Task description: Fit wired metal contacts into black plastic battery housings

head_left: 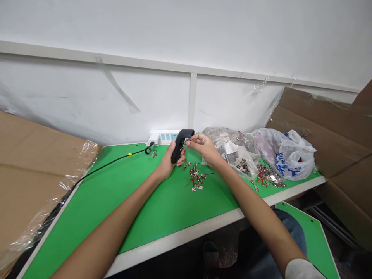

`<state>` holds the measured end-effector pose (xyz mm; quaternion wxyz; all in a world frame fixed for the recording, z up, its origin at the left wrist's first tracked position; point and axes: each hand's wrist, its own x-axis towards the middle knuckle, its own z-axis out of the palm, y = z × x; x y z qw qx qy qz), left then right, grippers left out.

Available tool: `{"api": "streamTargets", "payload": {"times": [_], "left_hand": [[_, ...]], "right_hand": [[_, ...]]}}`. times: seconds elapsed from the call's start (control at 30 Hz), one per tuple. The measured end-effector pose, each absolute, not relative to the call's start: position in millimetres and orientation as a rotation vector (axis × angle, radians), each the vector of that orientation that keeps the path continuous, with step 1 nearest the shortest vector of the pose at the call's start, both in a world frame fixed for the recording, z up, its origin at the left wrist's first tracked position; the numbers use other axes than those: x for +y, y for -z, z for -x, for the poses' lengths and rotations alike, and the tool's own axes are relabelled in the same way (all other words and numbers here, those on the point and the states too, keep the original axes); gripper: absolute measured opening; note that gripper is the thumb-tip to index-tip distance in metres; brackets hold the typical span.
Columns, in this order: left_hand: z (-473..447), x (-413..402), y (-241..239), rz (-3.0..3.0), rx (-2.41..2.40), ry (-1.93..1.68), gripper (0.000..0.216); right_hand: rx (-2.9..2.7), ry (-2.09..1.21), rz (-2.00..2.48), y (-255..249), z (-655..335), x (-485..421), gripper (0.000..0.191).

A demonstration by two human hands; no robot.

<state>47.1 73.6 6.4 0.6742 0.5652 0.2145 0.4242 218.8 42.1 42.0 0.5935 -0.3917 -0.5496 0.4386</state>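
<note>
Well, from over here it's a white-panelled wall [186, 101] with a long strip of tape on it, and flattened cardboard [325, 128] on the right, more cardboard [37, 174] under plastic film on the left. Between them runs a green bench [186, 232] with a pale edge, and a corner of a second green bench [310, 232] shows lower right. Along the back sit a power strip [164, 136], a clear bag of metal parts [229, 143] and a white bag [286, 153] with blue print. A black cable [110, 166] with a yellow tag crosses the mat loosely towards the strip.

Out in front, the left hand [168, 162] is wrapped closed around a black pistol-grip tool [180, 145], held up off the mat near the strip. The right hand [202, 147] is nearly shut, thumb and forefinger pinching a thin red wire [188, 138] right by the tool's head. Below them lies a loose heap of wired terminals [196, 178].

I'd worry about that fine pinch: the wire could slip if the grip eases. A forearm dragging the cable could also tug the tool or scatter the terminals.
</note>
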Motion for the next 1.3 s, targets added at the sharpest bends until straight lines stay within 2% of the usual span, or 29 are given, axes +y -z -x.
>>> {"api": "streamTargets", "payload": {"times": [0.47, 0.9, 1.3], "left_hand": [[-48.9, 73.3, -7.8, -1.238, 0.492, -0.967, 0.07], [-51.8, 75.4, -5.9, -1.25, 0.479, -0.991, 0.073], [-51.6, 78.7, -3.4, -1.25, 0.481, -0.978, 0.072]], "right_hand": [[-1.316, -0.904, 0.89, -42.1, -219.0, 41.2, 0.036], [-1.48, -0.645, 0.922, -39.3, -211.8, 32.7, 0.014], [-1.56, -0.427, 0.948, -42.2, -211.7, 27.0, 0.008]]}}
